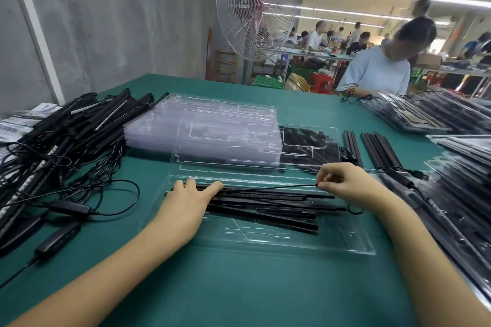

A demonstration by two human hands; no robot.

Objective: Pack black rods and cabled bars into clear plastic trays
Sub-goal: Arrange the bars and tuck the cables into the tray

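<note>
A clear plastic tray (292, 245) lies on the green table in front of me. Several black rods and a cabled bar (265, 195) lie lengthwise in it. My left hand (190, 198) rests flat with straight fingers on the left ends of the bars. My right hand (348, 184) pinches a thin black cable (287, 187) at the tray's right side; the cable runs taut back toward my left hand.
A heap of cabled bars (61, 141) lies at left. A stack of empty trays (210, 130) sits behind the working tray. Loose black rods (377, 148) lie at right, beside stacks of packed trays (457, 194). A person (377, 69) stands across the table; a fan (255, 5) is behind.
</note>
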